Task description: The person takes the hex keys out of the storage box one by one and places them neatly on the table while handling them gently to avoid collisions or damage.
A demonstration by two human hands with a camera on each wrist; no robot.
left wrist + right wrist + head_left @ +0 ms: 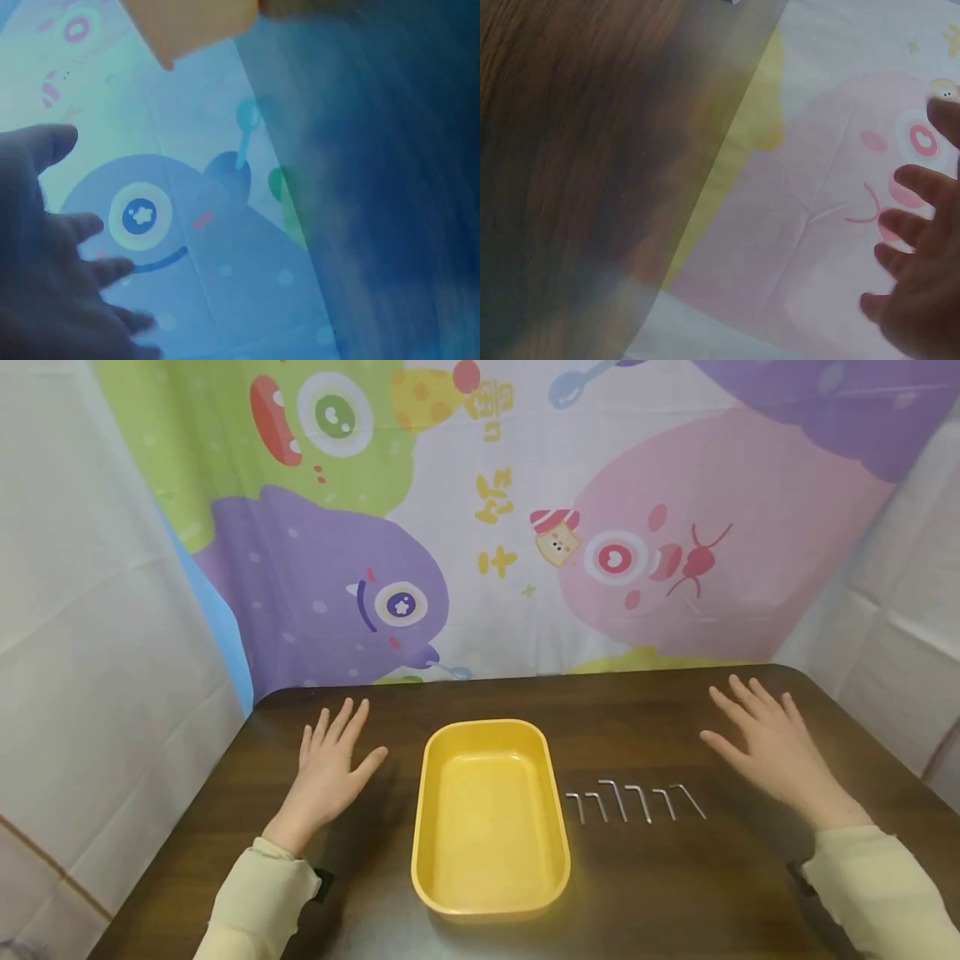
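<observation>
A yellow rectangular tray (pixel 491 906) with rounded corners stands on the dark wooden table, nothing in it. To its right lies a row of several small L-shaped hex keys (pixel 639 803), silver and of differing lengths. My left hand (pixel 328 777) is left of the tray, fingers spread and holding nothing; the left wrist view shows the same hand (pixel 60 247) with a corner of the tray (pixel 195 30) above. On the far side of the hex keys, my right hand (pixel 776 752) is spread too, with nothing in it; the right wrist view has this hand (pixel 922 247) at its right edge.
The dark wooden table (pixel 637 893) has rounded far corners. Behind it hangs a cloth (pixel 510 610) printed with cartoon monsters. Pale wall coverings (pixel 97 635) close in the left side, with similar ones on the right.
</observation>
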